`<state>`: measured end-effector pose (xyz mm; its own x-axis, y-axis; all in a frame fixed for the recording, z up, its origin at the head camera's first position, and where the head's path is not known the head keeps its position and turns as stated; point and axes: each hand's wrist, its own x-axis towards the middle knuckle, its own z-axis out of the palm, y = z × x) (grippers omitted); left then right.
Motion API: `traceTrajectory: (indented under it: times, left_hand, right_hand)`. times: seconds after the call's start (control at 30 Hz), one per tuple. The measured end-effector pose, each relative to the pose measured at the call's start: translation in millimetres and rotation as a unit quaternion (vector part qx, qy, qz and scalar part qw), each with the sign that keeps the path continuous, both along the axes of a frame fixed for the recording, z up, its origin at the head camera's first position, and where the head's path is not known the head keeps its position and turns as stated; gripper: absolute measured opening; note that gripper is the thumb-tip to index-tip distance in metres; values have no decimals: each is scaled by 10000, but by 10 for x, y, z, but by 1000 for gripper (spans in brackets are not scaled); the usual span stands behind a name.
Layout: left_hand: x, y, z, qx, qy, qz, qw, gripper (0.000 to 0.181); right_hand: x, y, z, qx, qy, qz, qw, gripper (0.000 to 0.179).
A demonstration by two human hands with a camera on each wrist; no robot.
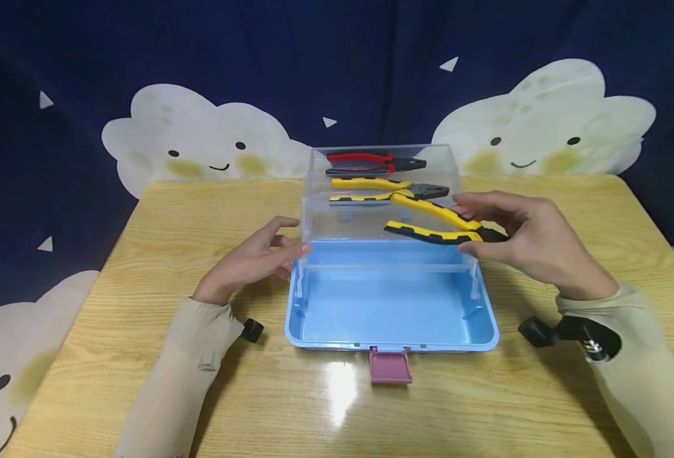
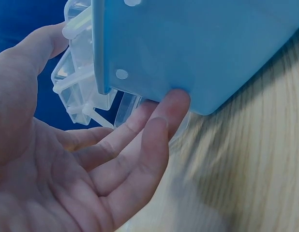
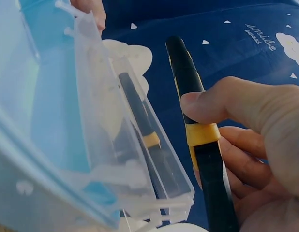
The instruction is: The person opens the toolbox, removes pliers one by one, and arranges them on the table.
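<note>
A pair of yellow-and-black pliers hangs over the right part of the clear trays, its handles pointing left. My right hand pinches it near the pivot between thumb and fingers; the right wrist view shows the thumb on the dark pliers. My left hand is at the left side of the blue toolbox, fingers loosely bent, and the thumb touches the tray's edge. In the left wrist view its fingertips meet the blue wall. Red-handled pliers and another yellow-handled pair lie in the upper trays.
The toolbox stands open on a wooden table, its stepped clear trays raised at the back. A pink latch hangs from the front. Behind the table is a dark blue cloth with clouds printed on it.
</note>
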<state>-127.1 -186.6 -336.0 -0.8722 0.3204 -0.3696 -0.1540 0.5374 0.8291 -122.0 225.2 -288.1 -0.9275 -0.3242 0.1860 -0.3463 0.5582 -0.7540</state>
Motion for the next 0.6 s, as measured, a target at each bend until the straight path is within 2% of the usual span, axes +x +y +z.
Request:
traceTrajectory:
  times: [0.27, 0.6]
  left_hand:
    - [-12, 11, 5, -9, -54, 34, 10000, 80]
    - [-13, 3, -2, 22, -31, 3, 10000, 78]
  right_hand:
    - [-4, 142, -70, 34, -72, -97, 9999, 68]
    - [11, 188, -100, -136, 49, 224, 9996, 70]
